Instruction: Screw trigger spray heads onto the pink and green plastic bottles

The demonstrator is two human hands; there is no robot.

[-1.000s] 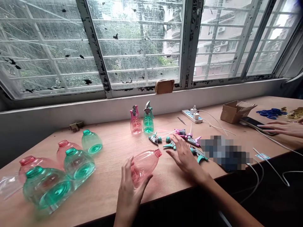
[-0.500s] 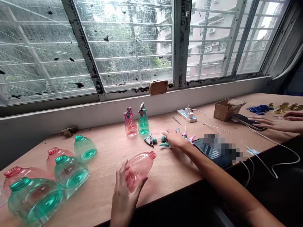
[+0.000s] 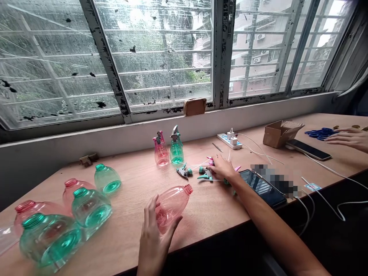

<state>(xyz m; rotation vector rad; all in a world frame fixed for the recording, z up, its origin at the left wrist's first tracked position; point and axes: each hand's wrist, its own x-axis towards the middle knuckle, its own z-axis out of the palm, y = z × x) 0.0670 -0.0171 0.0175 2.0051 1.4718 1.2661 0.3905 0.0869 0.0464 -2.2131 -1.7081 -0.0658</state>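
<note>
A pink plastic bottle (image 3: pixel 172 203) lies on its side on the wooden table (image 3: pixel 138 180), neck pointing right. My left hand (image 3: pixel 153 237) wraps its fingers round the bottle's base. My right hand (image 3: pixel 222 168) reaches out over a small pile of pink and teal spray-trigger heads (image 3: pixel 205 174), fingers curled onto them; what it grips is hidden. Two finished spray bottles, a pink spray bottle (image 3: pixel 160 151) and a green spray bottle (image 3: pixel 176 147), stand upright near the wall.
Several uncapped green and pink bottles (image 3: pixel 89 207) lie at the left. A dark tablet (image 3: pixel 263 188) lies by my right forearm. A power strip (image 3: pixel 230 140), cables, a cardboard box (image 3: pixel 280 133) and a phone (image 3: pixel 309 149) lie to the right, where another person's hand (image 3: pixel 346 138) rests.
My right hand went from hovering open above the table to reaching forward onto the trigger heads. My left hand stayed on the pink bottle. The other person's hand came off the phone and moved right.
</note>
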